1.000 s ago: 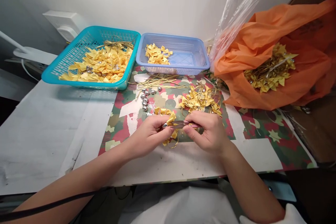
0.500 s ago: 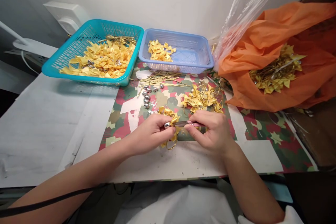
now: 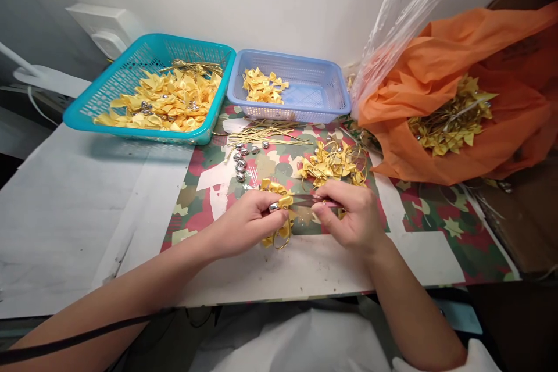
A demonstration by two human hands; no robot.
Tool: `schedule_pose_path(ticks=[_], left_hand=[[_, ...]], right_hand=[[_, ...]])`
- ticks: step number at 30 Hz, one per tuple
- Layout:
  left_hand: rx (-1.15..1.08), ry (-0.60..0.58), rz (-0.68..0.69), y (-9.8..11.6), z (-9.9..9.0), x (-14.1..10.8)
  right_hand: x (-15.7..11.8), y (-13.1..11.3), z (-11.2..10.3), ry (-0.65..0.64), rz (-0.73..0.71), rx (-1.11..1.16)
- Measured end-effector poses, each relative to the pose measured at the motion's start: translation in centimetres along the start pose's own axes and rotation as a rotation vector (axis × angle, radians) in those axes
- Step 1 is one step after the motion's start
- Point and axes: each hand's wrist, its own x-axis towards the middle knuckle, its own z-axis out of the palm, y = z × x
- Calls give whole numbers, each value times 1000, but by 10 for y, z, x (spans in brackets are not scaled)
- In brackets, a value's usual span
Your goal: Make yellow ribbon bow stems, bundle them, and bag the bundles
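Note:
My left hand (image 3: 244, 221) pinches a small yellow ribbon bow (image 3: 285, 202) with a silver bell (image 3: 274, 207) between thumb and fingertips. Beneath those fingers hangs a yellow garland with a gold wire loop (image 3: 281, 239), partly hidden by the hand. My right hand (image 3: 355, 212) is closed around dark metal tweezers (image 3: 301, 200). Their thin tips point left at the bow and are slightly apart; whether they touch it I cannot tell. Loose silver bells (image 3: 240, 168) lie just beyond my left hand, and a pile of yellow bows on gold wire (image 3: 333, 165) beyond the right.
A teal basket (image 3: 148, 133) holds yellow bows and gold wires. Beside it stands a blue basket (image 3: 300, 111) with some bows. Gold wire lengths (image 3: 270, 132) lie in front. An orange bag (image 3: 405, 157) with finished-looking yellow pieces fills the right side. Patterned paper (image 3: 187, 209) covers the table.
The tweezers' tips have come away from the bow a little to the right and spread apart. The bow and bell stay pinched in my left hand. The whole view has shifted slightly.

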Motion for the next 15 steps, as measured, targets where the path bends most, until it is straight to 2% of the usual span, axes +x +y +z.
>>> schedule_pose_path(ticks=[3,5,7,10,12,15], left_hand=[[-63,38,-26,-1,1,0],[-118,97,-42,-1,1,0],[-165,148,-42,-1,1,2],[-199,166,-26,-2,0,4],[-209,176,-17,-4,0,4],[-196,176,20,-7,0,3]], right_hand=[[1,1,-2,100,-17,75],[1,0,1,126,-125,130],[1,-2,8,99,-277,173],[0,-5,21,74,-415,169],[-1,-6,27,127,-352,240],[3,-6,25,208,0,554]])
